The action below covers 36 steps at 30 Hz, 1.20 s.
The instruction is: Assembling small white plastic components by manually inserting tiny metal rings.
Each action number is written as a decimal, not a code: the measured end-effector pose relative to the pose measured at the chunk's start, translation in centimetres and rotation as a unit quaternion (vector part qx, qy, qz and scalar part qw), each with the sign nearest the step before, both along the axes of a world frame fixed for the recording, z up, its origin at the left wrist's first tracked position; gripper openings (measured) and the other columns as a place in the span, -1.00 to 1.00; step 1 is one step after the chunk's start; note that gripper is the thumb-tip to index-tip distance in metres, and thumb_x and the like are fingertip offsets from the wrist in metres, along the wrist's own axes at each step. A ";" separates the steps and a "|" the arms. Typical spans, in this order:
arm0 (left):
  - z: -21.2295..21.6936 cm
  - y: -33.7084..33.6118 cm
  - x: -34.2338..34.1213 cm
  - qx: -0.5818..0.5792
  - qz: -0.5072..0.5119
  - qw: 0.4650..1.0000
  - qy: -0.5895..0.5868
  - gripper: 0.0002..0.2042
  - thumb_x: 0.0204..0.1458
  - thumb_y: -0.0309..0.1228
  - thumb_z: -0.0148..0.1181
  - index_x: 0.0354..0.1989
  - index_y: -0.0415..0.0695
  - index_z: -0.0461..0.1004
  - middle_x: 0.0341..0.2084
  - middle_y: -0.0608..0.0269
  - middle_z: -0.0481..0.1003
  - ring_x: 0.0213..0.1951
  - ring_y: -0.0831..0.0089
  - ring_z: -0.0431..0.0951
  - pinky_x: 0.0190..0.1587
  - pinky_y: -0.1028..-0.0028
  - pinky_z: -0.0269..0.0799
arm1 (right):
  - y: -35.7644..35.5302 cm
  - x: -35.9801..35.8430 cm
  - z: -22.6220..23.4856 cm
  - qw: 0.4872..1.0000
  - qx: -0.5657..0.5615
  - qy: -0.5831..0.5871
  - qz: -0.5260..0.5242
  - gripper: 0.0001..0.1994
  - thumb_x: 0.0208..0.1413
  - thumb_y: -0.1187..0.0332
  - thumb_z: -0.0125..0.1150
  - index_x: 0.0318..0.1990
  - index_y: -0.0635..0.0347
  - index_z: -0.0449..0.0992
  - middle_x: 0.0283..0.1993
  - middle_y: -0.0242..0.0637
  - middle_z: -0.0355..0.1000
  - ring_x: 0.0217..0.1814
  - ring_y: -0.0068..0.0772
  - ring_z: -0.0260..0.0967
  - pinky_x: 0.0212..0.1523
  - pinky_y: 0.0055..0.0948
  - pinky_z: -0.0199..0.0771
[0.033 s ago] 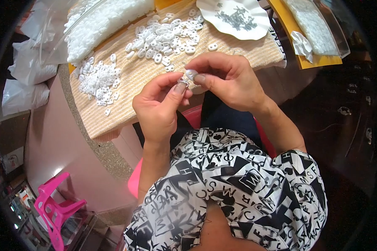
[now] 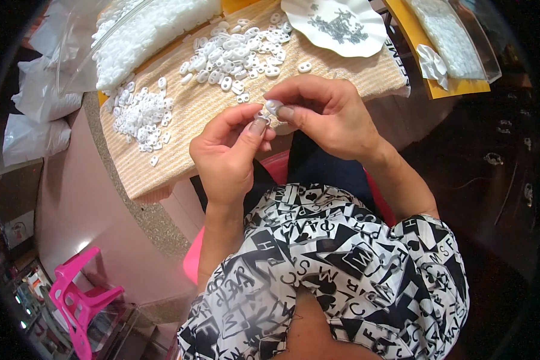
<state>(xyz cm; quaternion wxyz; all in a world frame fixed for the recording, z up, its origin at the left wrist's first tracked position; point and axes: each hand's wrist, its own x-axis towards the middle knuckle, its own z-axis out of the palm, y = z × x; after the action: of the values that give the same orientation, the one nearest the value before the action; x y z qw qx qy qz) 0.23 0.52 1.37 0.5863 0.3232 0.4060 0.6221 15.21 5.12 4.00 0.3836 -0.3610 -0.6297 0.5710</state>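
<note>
White clip [image 2: 273, 107] pinched between both hands.
Gripped by left hand [image 2: 231, 150] at 7 o'clock, right hand [image 2: 324, 114] at 3.

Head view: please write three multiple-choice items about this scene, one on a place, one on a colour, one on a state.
1. Where does the white scalloped plate stand?
A. on the floor
B. at the far side of the woven mat
C. on the pink stool

2. What colour are the small plastic pieces scattered on the mat?
A. white
B. red
C. black

3. How is the small white piece held?
A. lying loose on the mat
B. in the left hand alone
C. pinched between the left hand and the right hand

Answers: 1 B, the plate sits near the mat's far edge. 2 A, all look white. 3 C, fingertips of both hands meet on it.
</note>
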 end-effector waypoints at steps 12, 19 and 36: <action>-0.2 -0.5 0.4 0.048 0.040 0.996 0.056 -0.83 -0.08 -0.63 0.08 -0.27 -0.36 0.41 -0.49 0.17 0.45 -0.51 0.56 0.47 -0.50 0.66 0.41 | -1.3 -1.2 -0.6 0.997 -0.003 0.061 -0.047 -0.87 -0.03 0.56 0.05 -0.28 0.36 0.44 -0.44 -0.35 0.42 -0.40 -0.68 0.35 -0.39 -0.68 0.39; 0.2 -0.3 0.2 0.044 0.012 0.999 0.024 -0.80 -0.09 -0.59 0.13 -0.25 -0.36 0.40 -0.47 0.17 0.47 -0.49 0.54 0.47 -0.48 0.65 0.43 | -0.4 -0.6 0.2 0.994 -0.076 0.072 -0.018 -0.90 -0.03 0.57 0.06 -0.33 0.37 0.42 -0.48 -0.36 0.40 -0.43 -0.66 0.34 -0.41 -0.69 0.37; -1.5 0.1 0.4 0.233 -0.007 0.971 0.059 -0.72 -0.13 -0.42 0.22 -0.25 -0.30 0.44 -0.37 0.18 0.39 -0.36 0.55 0.35 -0.33 0.64 0.25 | -1.1 0.1 0.9 0.977 -0.148 0.148 0.040 -0.94 -0.10 0.58 0.14 -0.43 0.34 0.41 -0.52 -0.39 0.36 -0.53 -0.68 0.30 -0.54 -0.70 0.35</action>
<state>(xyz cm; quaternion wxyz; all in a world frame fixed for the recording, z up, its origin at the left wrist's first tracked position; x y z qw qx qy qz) 0.68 0.60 -0.12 0.4743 0.4896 0.2813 0.6754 15.33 4.07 4.93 0.3919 -0.2998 -0.4880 0.7200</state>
